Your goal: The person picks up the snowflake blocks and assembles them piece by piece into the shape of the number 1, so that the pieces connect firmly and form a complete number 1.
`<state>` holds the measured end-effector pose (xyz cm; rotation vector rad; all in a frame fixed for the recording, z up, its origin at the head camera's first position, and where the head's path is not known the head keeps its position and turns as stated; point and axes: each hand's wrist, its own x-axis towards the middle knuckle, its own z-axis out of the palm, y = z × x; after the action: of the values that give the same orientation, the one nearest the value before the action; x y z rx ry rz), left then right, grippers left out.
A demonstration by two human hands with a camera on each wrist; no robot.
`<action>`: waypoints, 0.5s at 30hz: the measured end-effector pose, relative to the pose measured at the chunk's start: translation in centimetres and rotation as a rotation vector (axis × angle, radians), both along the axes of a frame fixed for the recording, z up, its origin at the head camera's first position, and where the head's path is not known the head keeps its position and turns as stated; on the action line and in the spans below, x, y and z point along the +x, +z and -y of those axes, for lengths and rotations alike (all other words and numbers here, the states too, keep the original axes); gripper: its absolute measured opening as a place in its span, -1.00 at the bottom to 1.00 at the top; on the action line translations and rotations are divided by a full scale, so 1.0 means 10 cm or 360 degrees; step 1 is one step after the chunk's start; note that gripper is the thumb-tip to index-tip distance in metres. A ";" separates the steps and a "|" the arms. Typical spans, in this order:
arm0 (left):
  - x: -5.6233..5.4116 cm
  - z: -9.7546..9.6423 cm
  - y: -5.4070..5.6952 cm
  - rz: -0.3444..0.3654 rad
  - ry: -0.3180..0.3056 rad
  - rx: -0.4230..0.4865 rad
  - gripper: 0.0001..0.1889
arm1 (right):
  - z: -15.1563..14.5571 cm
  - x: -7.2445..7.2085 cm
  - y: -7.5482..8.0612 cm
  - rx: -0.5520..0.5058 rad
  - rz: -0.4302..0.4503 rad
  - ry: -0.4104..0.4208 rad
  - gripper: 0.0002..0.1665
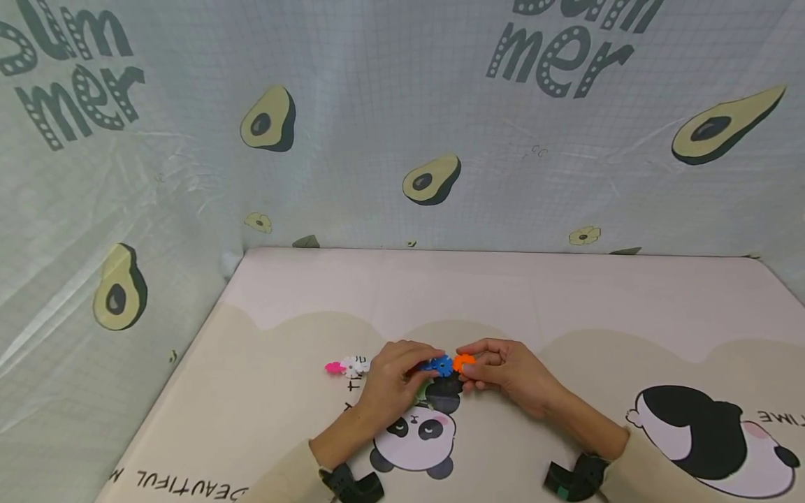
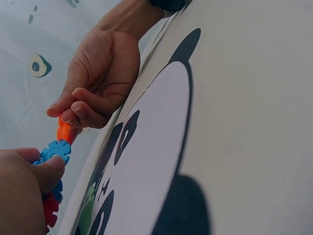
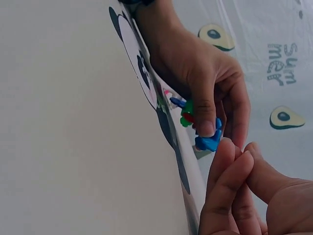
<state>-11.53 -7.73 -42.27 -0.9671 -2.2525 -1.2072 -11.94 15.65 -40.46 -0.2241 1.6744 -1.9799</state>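
Observation:
My left hand (image 1: 393, 377) pinches a blue notched plastic disc (image 1: 443, 365) between thumb and fingers. This disc belongs to a small chain with a red disc (image 2: 50, 209) and a green disc (image 3: 186, 119), mostly covered by the hand in the head view. Facing it, my right hand (image 1: 512, 374) pinches an orange notched disc (image 1: 464, 362) by its edge. The orange disc meets the blue one edge to edge; whether they are slotted together I cannot tell. In the right wrist view the right fingers hide the orange disc.
A pink disc (image 1: 334, 368) and white discs (image 1: 356, 366) lie on the table left of my left hand. The tabletop (image 1: 302, 419) has a printed panda cover. Behind it hangs a pale curtain (image 1: 352, 126) with avocado prints, and another side of it stands at left.

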 end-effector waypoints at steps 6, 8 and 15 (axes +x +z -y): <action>0.01 0.00 0.00 0.0056 0.0000 -0.0009 -0.70 | 0.02 0.02 -0.02 0.0001 0.0003 -0.0035 -0.38; 0.02 0.00 0.01 0.0067 0.0000 -0.0008 -0.71 | 0.02 0.01 -0.02 -0.0006 0.0005 -0.0037 -0.39; 0.01 -0.01 0.00 0.0034 -0.0023 0.0011 -0.71 | 0.01 0.01 -0.03 -0.0042 0.0023 -0.0016 -0.39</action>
<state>-11.47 -7.65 -42.29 -0.9735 -2.2599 -1.2365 -11.88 15.55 -40.80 -0.2110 1.6438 -2.0074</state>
